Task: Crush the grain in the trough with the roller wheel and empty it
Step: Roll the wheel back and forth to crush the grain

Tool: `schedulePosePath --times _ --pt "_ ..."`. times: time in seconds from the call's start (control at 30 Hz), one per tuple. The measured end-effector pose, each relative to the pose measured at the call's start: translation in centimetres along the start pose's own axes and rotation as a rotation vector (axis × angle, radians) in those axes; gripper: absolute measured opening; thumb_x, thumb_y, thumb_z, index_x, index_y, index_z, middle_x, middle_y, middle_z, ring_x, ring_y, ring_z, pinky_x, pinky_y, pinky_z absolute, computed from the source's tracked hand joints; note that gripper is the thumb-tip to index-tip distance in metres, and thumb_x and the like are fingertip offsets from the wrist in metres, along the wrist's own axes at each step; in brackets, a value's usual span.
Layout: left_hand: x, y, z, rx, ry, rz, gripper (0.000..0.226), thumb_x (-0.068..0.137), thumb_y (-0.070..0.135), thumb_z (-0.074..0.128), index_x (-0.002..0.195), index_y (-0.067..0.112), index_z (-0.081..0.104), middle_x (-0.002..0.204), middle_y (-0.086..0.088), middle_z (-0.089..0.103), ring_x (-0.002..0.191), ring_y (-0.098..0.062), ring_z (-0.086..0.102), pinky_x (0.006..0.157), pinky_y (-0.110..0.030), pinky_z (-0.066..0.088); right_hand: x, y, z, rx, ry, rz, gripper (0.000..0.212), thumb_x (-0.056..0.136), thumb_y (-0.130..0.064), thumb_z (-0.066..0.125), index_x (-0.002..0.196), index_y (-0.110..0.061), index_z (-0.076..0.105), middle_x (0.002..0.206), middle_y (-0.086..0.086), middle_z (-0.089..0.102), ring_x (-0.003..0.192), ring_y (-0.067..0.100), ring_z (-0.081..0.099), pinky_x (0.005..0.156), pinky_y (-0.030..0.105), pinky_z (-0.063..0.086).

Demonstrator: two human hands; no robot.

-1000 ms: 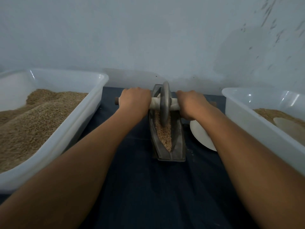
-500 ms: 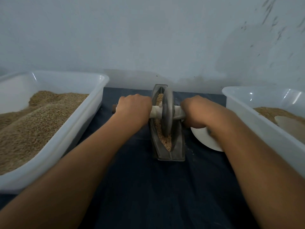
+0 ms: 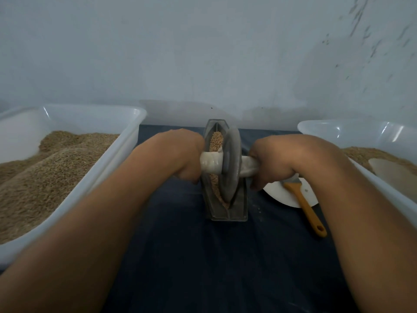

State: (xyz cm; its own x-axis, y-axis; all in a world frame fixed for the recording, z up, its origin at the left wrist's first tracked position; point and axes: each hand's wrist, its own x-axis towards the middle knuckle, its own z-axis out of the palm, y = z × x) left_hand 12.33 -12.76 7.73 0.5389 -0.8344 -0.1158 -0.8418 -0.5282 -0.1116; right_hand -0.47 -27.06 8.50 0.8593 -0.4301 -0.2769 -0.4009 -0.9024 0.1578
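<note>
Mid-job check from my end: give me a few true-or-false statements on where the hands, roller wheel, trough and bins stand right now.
1. Both the left hand and right hand grip the roller wheel's axle. True.
2. The trough is already emptied. False: grain still lies in it.
3. The wheel sits at the trough's far end. False: it sits toward the near end.
4. A yellow-handled brush lies partly on the white plate, right of the trough. True.
5. The left bin holds grain. True.
</note>
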Motion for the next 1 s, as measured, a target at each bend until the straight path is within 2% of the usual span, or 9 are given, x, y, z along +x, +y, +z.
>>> schedulePosePath --times 0.07,0.2,0.33,0.5,0.57,0.63,0.77,0.9,1.0 --pt "0.0 0.1 0.0 0.004 -0.023 -0.003 0.047 0.075 0.04 0.08 0.112 0.019 0.061 0.085 0.004 0.056 0.084 -0.019 0.057 0.073 -0.032 0.047 -0.1 -0.1 -0.1 -0.006 -0.004 0.008 0.028 0.075 -0.047 0.079 0.086 -0.023 0.07 0.076 -0.005 0.071 0.07 0.013 0.065 0.061 0.029 0.049" --pt "0.6 0.0 0.8 0.011 0.005 -0.019 0.045 0.076 0.035 0.079 0.113 0.017 0.061 0.075 0.006 0.049 0.074 -0.017 0.052 0.069 -0.031 0.043 0.3 -0.3 0.3 -0.013 0.002 0.032 0.027 0.077 -0.042 0.078 0.091 -0.019 0.074 0.081 -0.001 0.072 0.073 0.017 0.067 0.059 0.028 0.049" --pt "1.6 -0.2 1.9 0.01 0.087 -0.055 0.043 0.076 0.027 0.077 0.114 0.016 0.06 0.088 0.0 0.056 0.083 -0.021 0.057 0.072 -0.034 0.049 2.2 -0.4 1.2 -0.03 0.063 0.043 0.026 0.079 -0.037 0.076 0.094 -0.018 0.07 0.084 0.001 0.067 0.067 0.015 0.059 0.051 0.026 0.04" --pt "3.2 -0.8 3.4 -0.001 0.222 -0.097 0.031 0.08 0.021 0.07 0.108 0.016 0.059 0.081 0.0 0.049 0.078 -0.022 0.052 0.068 -0.037 0.045 4.8 0.9 2.5 0.064 0.344 0.031 0.028 0.078 -0.027 0.074 0.101 -0.02 0.059 0.094 0.002 0.063 0.071 0.018 0.051 0.052 0.03 0.033" --pt "3.7 -1.0 3.8 -0.012 0.262 -0.12 0.024 0.083 0.018 0.067 0.105 0.015 0.057 0.075 0.001 0.042 0.077 -0.022 0.048 0.066 -0.037 0.04 5.7 1.3 3.2 0.107 0.488 0.02 0.032 0.079 -0.025 0.073 0.106 -0.019 0.056 0.1 0.006 0.064 0.08 0.025 0.054 0.058 0.032 0.032" --pt "4.2 -1.0 4.1 -0.012 0.298 -0.135 0.023 0.084 0.017 0.065 0.105 0.015 0.056 0.076 0.001 0.042 0.076 -0.022 0.047 0.065 -0.038 0.039 6.5 1.3 3.8 0.048 0.552 0.033 0.037 0.081 -0.025 0.072 0.111 -0.016 0.054 0.103 0.008 0.064 0.09 0.029 0.059 0.064 0.033 0.033" --pt "5.5 -0.8 4.2 0.074 0.392 -0.14 0.024 0.084 0.015 0.065 0.107 0.016 0.058 0.082 -0.001 0.046 0.075 -0.022 0.046 0.067 -0.037 0.036 7.9 1.4 4.3 0.064 0.491 0.089 0.044 0.081 -0.026 0.074 0.117 -0.015 0.05 0.111 0.008 0.063 0.099 0.03 0.061 0.07 0.036 0.038" --pt "7.1 -1.2 3.7 0.085 0.41 -0.108 0.021 0.085 0.012 0.061 0.106 0.015 0.061 0.086 -0.005 0.056 0.076 -0.025 0.051 0.065 -0.036 0.036 8.6 1.6 3.6 0.079 0.421 0.129 0.048 0.082 -0.024 0.074 0.121 -0.012 0.048 0.114 0.011 0.062 0.098 0.031 0.059 0.07 0.035 0.038" --pt "8.0 -1.4 3.6 0.072 0.423 -0.121 0.02 0.084 0.012 0.062 0.104 0.015 0.06 0.077 -0.002 0.046 0.075 -0.024 0.049 0.065 -0.036 0.037 9.3 1.6 2.7 0.086 0.367 0.15 0.052 0.083 -0.025 0.076 0.124 -0.011 0.048 0.114 0.013 0.061 0.096 0.031 0.058 0.069 0.036 0.039"
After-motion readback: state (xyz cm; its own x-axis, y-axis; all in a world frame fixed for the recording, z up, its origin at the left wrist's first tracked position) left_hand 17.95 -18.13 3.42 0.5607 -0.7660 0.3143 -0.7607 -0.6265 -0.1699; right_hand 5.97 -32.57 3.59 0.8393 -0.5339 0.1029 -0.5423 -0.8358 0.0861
